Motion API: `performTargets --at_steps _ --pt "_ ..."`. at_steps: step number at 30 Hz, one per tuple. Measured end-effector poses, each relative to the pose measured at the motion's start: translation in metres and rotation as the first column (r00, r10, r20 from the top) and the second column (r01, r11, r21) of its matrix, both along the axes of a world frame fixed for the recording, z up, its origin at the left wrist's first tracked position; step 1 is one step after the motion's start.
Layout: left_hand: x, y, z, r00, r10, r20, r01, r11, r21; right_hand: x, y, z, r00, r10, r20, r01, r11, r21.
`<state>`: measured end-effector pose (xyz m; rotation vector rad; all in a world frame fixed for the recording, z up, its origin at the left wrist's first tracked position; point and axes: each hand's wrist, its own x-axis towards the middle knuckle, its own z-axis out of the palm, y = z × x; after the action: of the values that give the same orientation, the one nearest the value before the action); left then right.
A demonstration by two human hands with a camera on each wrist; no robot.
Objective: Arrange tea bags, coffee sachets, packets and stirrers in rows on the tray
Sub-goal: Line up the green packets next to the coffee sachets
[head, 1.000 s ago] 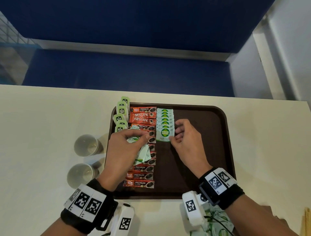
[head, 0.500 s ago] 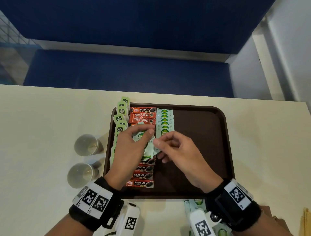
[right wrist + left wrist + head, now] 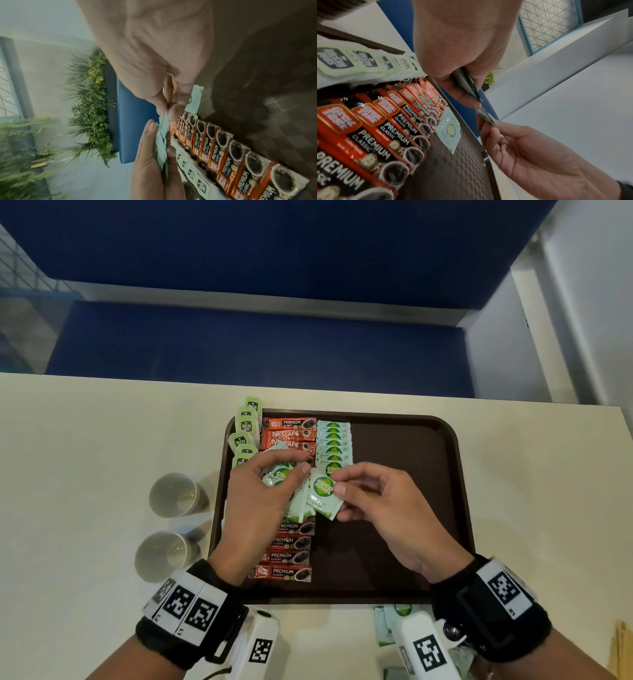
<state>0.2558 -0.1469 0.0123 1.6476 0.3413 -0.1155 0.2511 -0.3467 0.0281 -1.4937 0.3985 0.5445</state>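
A dark brown tray (image 3: 411, 542) holds a column of red coffee sachets (image 3: 291, 556) and, to their right, a short overlapping row of white-green Coco packets (image 3: 334, 443). Green tea bags (image 3: 246, 426) line the tray's left rim. My left hand (image 3: 260, 501) hovers over the sachets and grips a small stack of Coco packets (image 3: 277, 477). Beside it my right hand (image 3: 376, 501) pinches one Coco packet (image 3: 322, 494) by its right edge, lifted above the tray just below the row. In the left wrist view the stack (image 3: 467, 86) shows edge-on in my fingers.
Two paper cups (image 3: 174, 494) (image 3: 161, 556) stand on the cream table left of the tray. More Coco packets (image 3: 390, 621) lie at the near edge under my right wrist. Wooden stirrers (image 3: 623, 652) peek in at the bottom right. The tray's right half is bare.
My right hand left the packet it set on the row, came back to my left hand and drew one more packet out of the stack.
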Motion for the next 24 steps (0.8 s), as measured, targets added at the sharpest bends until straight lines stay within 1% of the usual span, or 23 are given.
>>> performTargets --at_steps 3,5,7,9,12,13,14,15,17,19,21,23,24 --pt "0.001 0.007 0.001 0.998 -0.014 -0.067 0.015 1.0 0.008 0.001 -0.007 -0.005 0.993 -0.118 0.029 0.118 0.993 -0.016" --pt "0.001 0.008 0.006 0.985 -0.09 -0.148 0.089 0.996 -0.014 0.0 -0.007 -0.007 0.983 -0.182 0.007 0.182 0.983 0.026" --pt "0.0 0.005 0.008 0.96 -0.186 -0.209 0.182 0.983 -0.039 -0.001 -0.007 -0.009 0.982 -0.189 0.0 0.189 0.981 0.049" --pt "-0.002 0.001 0.006 0.949 -0.213 -0.233 0.218 0.976 -0.005 -0.001 -0.007 -0.01 0.989 -0.143 0.031 0.143 0.99 0.015" --pt "-0.005 -0.002 0.002 0.952 -0.177 -0.25 0.191 0.981 0.035 -0.001 -0.009 -0.009 0.991 0.003 0.136 0.017 0.989 -0.144" --pt "-0.006 -0.002 0.0 0.95 -0.18 -0.254 0.197 0.98 0.043 -0.001 -0.01 -0.009 0.988 0.032 0.154 -0.004 0.985 -0.174" --pt "-0.007 -0.003 -0.002 0.949 -0.181 -0.258 0.2 0.979 0.049 -0.002 -0.011 -0.01 0.987 0.031 0.155 -0.005 0.986 -0.166" --pt "-0.008 -0.003 -0.003 0.95 -0.171 -0.262 0.19 0.981 0.048 -0.004 -0.011 -0.011 0.991 -0.002 0.134 0.018 0.993 -0.117" --pt "-0.01 -0.004 -0.005 0.955 -0.134 -0.263 0.147 0.989 0.03 -0.008 -0.011 -0.013 0.997 -0.072 0.037 0.072 0.997 0.005" --pt "-0.011 -0.004 -0.005 0.958 -0.128 -0.257 0.14 0.99 0.029 -0.011 -0.011 -0.016 0.998 -0.064 -0.01 0.064 0.997 0.031" --pt "-0.013 -0.001 -0.004 0.962 -0.131 -0.241 0.153 0.985 0.077 -0.011 -0.013 -0.022 0.999 -0.039 0.02 0.04 0.998 -0.043" --pt "-0.013 0.003 -0.006 0.971 -0.106 -0.216 0.135 0.983 0.124 -0.007 -0.017 -0.03 0.997 -0.034 0.075 0.045 0.986 -0.159" --pt "-0.013 0.005 -0.006 0.974 -0.09 -0.21 0.118 0.985 0.123 -0.004 -0.02 -0.035 0.995 -0.02 0.099 0.042 0.974 -0.221"
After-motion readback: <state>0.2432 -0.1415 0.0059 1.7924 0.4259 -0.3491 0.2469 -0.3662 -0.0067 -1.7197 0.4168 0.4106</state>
